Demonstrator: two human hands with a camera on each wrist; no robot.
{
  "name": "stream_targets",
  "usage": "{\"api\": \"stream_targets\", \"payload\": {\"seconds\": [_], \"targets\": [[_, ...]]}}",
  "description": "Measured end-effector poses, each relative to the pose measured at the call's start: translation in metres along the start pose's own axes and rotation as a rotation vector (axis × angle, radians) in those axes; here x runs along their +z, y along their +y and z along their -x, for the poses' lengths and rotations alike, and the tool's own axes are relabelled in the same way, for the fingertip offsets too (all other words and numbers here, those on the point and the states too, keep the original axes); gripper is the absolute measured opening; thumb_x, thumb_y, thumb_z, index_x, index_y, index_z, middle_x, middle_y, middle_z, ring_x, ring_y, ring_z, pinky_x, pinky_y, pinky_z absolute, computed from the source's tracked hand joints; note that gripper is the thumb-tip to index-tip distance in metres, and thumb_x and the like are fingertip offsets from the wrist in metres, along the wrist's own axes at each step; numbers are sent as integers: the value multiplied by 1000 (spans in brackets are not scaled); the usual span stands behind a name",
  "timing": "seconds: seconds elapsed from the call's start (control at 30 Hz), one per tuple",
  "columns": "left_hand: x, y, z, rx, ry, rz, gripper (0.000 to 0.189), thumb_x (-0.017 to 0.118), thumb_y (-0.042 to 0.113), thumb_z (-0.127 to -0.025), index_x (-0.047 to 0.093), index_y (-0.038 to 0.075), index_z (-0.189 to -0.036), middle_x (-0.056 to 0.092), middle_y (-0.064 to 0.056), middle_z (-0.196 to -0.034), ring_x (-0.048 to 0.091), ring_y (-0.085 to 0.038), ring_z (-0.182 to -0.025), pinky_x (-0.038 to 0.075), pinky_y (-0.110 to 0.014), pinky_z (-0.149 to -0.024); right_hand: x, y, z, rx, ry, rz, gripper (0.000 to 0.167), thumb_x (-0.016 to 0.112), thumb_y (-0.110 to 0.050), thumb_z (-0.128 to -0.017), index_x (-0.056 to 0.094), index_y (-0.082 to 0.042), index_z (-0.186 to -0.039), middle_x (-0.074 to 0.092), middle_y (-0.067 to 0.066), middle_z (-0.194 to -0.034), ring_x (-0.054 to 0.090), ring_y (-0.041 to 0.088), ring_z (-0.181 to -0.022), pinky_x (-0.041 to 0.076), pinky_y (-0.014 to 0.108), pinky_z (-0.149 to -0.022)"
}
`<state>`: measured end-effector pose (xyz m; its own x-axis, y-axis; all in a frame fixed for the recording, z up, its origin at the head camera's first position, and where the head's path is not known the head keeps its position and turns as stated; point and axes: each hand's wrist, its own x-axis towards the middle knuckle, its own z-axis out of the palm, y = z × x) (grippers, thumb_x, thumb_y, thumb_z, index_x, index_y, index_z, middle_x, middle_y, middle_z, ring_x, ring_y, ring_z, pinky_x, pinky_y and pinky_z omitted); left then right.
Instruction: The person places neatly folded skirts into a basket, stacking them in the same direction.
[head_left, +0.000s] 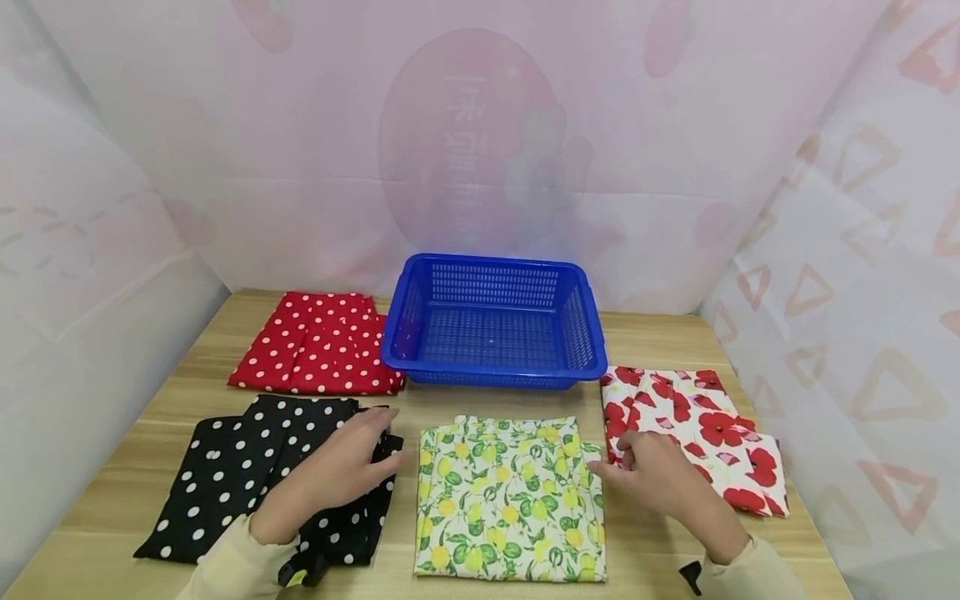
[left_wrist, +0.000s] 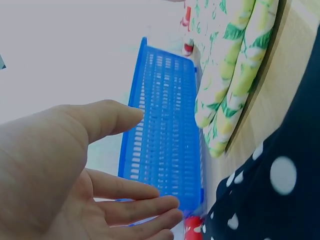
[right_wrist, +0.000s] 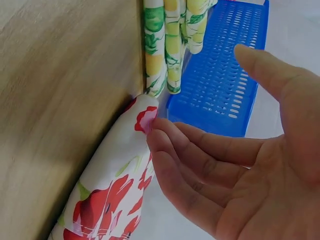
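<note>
My left hand (head_left: 342, 467) is over a folded black cloth with white dots (head_left: 225, 475), its thumb and fingers apart and nothing in its grasp. On the other side, my right hand (head_left: 660, 471) is between a folded lemon-print cloth (head_left: 510, 508) and a folded white cloth with red poppies (head_left: 701, 425). Its fingers bend loosely and hold nothing; in the right wrist view the fingertips (right_wrist: 160, 135) come close to the poppy cloth (right_wrist: 107, 185), but contact is unclear. The lemon cloth lies flat between both hands.
A blue plastic basket (head_left: 491, 371) with perforated sides stands behind the lemon cloth; no contents show. Left of it lies a folded red cloth with white dots (head_left: 318, 346), partly behind the basket's edge. Printed white sheeting (head_left: 300, 192) walls in the wooden table (head_left: 660, 337).
</note>
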<state>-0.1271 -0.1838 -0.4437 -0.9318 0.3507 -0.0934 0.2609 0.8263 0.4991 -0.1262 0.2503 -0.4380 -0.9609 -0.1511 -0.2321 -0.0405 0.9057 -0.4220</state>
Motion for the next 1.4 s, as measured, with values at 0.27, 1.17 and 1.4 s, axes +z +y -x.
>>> {"api": "stream_targets", "payload": {"seconds": [0.27,1.17,1.4], "targets": [[13,6,-2,1,-52,90,54,71,36,-101,64,-5,-135,70,-17,-133,65,-31,-126,55,-53,-108,9,-3,10,82,-69,-62,56,81,-58,-86,73,-3,-95,55,2,-67,51,16,-61,38,27,-54],[46,7,-22,-197,-184,617,30,84,30,-90,71,3,-86,72,-4,-73,66,-12,-64,53,-26,-57,43,-20,2,49,-217,-262,53,80,-44,-93,47,-17,-60,34,-7,-55,31,9,-52,25,22,-49],[49,11,-22,-205,-147,557,33,86,27,-88,66,2,-95,71,-2,-70,61,-11,-62,46,-25,-55,47,-24,0,34,-215,-269,37,80,-31,-94,59,-10,-74,42,-3,-63,39,12,-57,31,23,-52]]}}
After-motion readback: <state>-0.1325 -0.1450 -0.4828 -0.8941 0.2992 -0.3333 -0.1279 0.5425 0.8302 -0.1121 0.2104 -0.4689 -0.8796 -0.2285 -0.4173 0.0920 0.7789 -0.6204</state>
